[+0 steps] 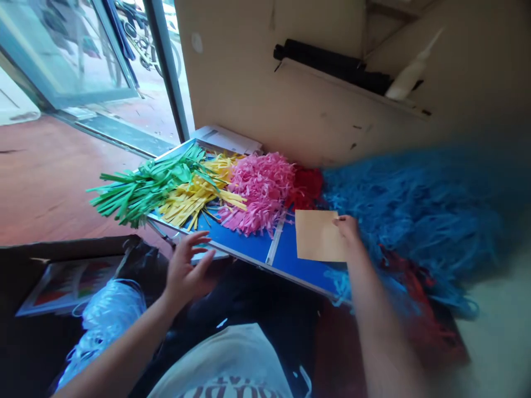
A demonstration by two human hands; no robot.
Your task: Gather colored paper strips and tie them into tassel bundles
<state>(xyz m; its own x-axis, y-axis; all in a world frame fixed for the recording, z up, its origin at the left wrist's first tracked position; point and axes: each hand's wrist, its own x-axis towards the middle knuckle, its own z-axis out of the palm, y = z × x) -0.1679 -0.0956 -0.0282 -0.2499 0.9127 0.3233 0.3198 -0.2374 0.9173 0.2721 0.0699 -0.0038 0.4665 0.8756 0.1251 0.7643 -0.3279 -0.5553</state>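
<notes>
While the left hand [186,271] is hovering, fingers spread, just over the near edge of the counter [236,243], the right hand [346,229] is pinching a tan card [317,235] near the right corner, right beside a blurry heap of blue strips [410,215].

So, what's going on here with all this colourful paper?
A person is working with both hands at a blue board. Their right hand is on a tan paper sheet, and their open left hand is just by the board's near edge. Green strips, yellow strips, pink strips and red strips lie heaped across the board, beside a blurred blue heap.
</notes>
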